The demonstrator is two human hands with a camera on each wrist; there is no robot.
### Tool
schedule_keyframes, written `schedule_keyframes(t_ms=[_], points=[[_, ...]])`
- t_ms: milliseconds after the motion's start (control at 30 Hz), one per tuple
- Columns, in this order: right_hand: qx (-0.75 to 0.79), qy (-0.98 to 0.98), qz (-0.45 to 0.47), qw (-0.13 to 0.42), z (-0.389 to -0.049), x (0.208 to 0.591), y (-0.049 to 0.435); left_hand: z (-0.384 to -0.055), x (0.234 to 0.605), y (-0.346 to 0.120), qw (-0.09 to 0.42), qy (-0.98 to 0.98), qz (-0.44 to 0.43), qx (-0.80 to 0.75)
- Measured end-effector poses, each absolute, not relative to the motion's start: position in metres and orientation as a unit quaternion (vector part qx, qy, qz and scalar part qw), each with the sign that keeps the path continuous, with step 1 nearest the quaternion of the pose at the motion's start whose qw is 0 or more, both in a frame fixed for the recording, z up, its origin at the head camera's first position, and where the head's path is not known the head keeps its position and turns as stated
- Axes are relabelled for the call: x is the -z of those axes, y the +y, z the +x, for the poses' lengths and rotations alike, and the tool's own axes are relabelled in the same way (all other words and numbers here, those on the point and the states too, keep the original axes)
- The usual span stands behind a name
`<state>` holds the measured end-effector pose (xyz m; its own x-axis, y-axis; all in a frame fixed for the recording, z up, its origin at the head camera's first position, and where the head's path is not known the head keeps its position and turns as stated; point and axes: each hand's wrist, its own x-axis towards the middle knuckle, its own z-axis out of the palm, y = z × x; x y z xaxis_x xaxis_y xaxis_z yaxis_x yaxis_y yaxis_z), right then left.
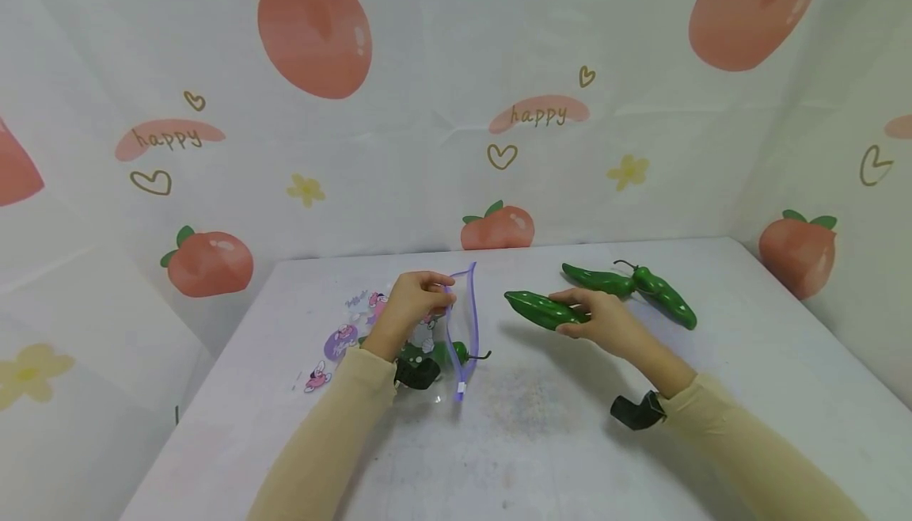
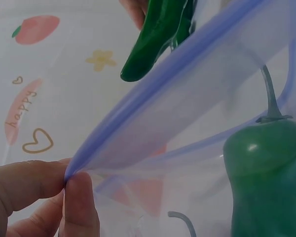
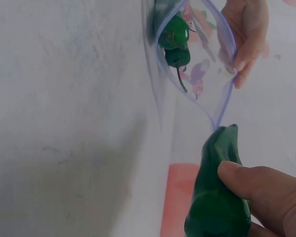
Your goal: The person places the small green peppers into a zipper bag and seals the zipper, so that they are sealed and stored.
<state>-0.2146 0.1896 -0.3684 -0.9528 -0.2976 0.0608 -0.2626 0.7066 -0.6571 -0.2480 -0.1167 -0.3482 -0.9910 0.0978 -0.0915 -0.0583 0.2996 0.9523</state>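
In the head view my left hand (image 1: 406, 311) pinches the upper edge of a clear zip bag (image 1: 475, 315) with a purple rim and cartoon prints. The left wrist view has thumb and fingertips (image 2: 81, 202) right on that rim, with the bag's mouth gaping. Inside lies a green pepper (image 2: 266, 168), its stem poking out through the opening; the right wrist view has more green (image 3: 173, 32) behind the rim. My right hand (image 1: 606, 323) grips another green pepper (image 1: 537, 309) above the table, to the right of the bag, its tip pointing toward the mouth.
Two more green peppers, one (image 1: 597, 279) pointing left and one (image 1: 666, 298) slanting right, lie at the back right of the white table (image 1: 556, 458). A white cloth printed with peaches (image 1: 313, 38) hangs behind and at the sides.
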Motion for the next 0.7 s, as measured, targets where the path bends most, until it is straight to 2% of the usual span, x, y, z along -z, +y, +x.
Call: schedule_keyframes(t_ms=[700], points=[[0.362,0.913,-0.185,0.014,-0.210,0.375,0.171,-0.250,0.351,-0.116,0.062,0.804,0.010,-0.591]])
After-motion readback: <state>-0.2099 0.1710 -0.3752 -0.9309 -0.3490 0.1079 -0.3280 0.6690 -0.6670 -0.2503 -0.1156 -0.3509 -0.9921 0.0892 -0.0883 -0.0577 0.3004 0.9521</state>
